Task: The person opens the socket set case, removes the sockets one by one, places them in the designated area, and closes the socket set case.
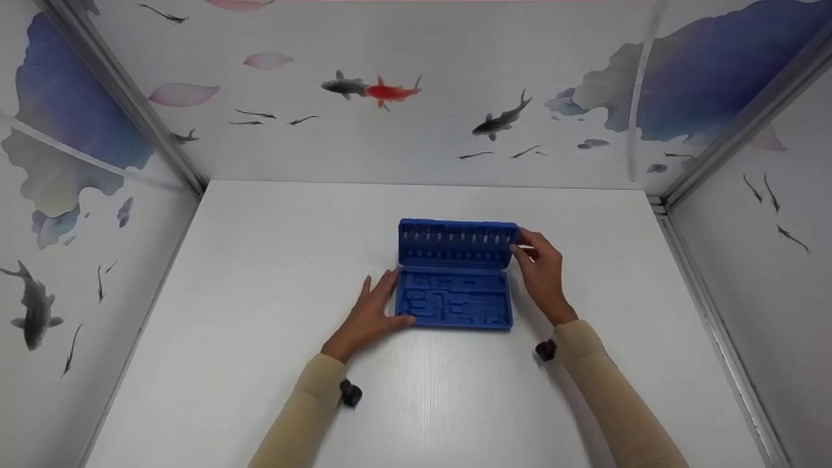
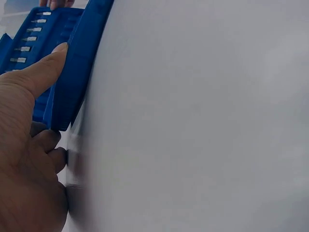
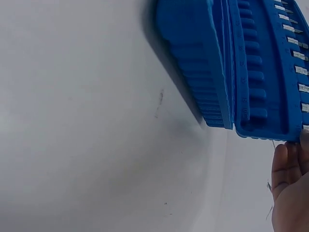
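A blue plastic bit case [image 1: 455,299] lies on the table with its lid [image 1: 455,244] raised. Silvery bits [image 3: 299,70] stand in a row along the inside of the lid. Moulded recesses fill the base, and I see no tools in them in the head view. My left hand [image 1: 370,318] holds the base's near left corner, its thumb [image 2: 50,65] over the front rim and its fingers along the left side. At the lid's right end, my right hand [image 1: 543,273] pinches the upper corner between thumb and fingers.
The white tabletop [image 1: 273,260] surrounds the case. Walls printed with fish and petals enclose it at the back [image 1: 429,149], left and right. A small black device [image 1: 351,394] sits at the left wrist, and another black device [image 1: 546,350] at the right.
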Tool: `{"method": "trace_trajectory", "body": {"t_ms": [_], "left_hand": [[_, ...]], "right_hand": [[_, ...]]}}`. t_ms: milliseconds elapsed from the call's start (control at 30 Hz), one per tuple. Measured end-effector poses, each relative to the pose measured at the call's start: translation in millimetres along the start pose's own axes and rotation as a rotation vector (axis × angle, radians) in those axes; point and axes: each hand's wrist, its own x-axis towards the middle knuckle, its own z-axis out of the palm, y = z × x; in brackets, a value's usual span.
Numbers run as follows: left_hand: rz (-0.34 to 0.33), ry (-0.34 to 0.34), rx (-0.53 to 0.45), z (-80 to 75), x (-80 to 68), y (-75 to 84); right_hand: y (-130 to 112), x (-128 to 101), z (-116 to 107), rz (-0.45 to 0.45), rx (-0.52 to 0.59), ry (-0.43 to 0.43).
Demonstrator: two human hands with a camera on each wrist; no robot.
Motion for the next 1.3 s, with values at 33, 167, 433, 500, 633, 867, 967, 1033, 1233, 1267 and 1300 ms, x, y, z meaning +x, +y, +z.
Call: {"method": "trace_trajectory", "body": {"t_ms": [33,167,433,500,633,867,967,1033,1233,1267,1300], "left_hand": [[-0.001,0.001,0.0,-0.1,0.1,0.8],[0.0,-0.003,0.001,0.1,1.4,3.4],[0.09,-0.012,0.08,-0.5,4.8,6.8],[0.127,0.001,0.121,-0.3,5.7,8.5],[0.155,0.033,0.221,1.2,3.8,12.7],[0.182,0.081,0.337,2.0,3.5,16.1],[0.182,0.067,0.308,1.1,3.5,14.6],[0.179,0.05,0.283,0.0,3.7,13.2],[0.165,0.041,0.225,-4.3,4.3,9.2],[0.161,0.042,0.218,-4.9,4.5,8.6],[0.156,0.04,0.215,-5.6,4.8,8.2]], "right_hand": [[6.4,0.7,0.5,0.007,-0.001,-0.008],[14.0,3.0,0.9,0.038,0.016,-0.038],[23.8,8.1,0.3,0.077,0.022,-0.07],[33.8,9.3,1.0,0.081,0.01,-0.078],[46.4,11.9,2.9,0.126,-0.002,-0.102],[50.4,18.1,4.8,0.198,-0.028,-0.156],[53.3,21.0,4.2,0.253,-0.042,-0.196],[55.1,23.4,3.4,0.297,-0.049,-0.23],[56.7,31.3,6.2,0.361,-0.089,-0.314],[56.8,32.3,7.3,0.362,-0.095,-0.323],[57.2,33.2,8.7,0.361,-0.096,-0.331]]}}
